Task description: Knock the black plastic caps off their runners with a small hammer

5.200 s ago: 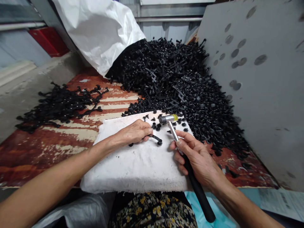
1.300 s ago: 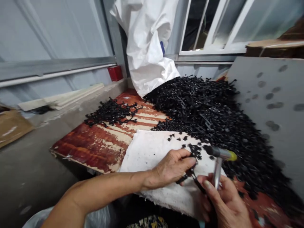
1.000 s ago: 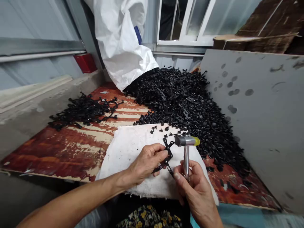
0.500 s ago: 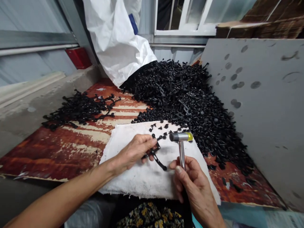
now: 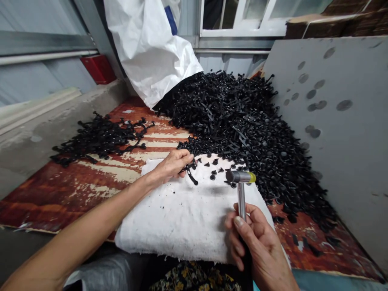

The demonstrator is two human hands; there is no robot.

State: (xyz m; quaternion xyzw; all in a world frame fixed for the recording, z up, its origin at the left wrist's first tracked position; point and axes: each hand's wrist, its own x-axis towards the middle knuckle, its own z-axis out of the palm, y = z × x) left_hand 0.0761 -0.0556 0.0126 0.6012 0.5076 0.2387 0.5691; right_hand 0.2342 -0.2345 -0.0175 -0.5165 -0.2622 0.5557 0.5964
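My left hand [image 5: 175, 163] is closed around a black strap-like part [image 5: 190, 177] with round ends, near the far left of a white cloth [image 5: 182, 226]. Part of that piece is hidden by the fingers. In my right hand [image 5: 254, 238] is a small mallet [image 5: 241, 190], held upright by its handle, with a grey face on one side and a yellow face on the other. Its head is raised above the cloth. Several small black round-headed pegs [image 5: 213, 176] lie on the cloth between the two hands.
Behind the cloth rises a large heap of black parts [image 5: 218, 101], spilling from a white sack [image 5: 151, 52]. A smaller pile of black assembled pieces [image 5: 100, 137] lies at left on the worn red board [image 5: 36, 198]. A grey panel [image 5: 348, 141] borders the right side.
My left hand has moved away from me and slightly left with the black part, farther from the mallet. The mallet has shifted a little right in my right hand.
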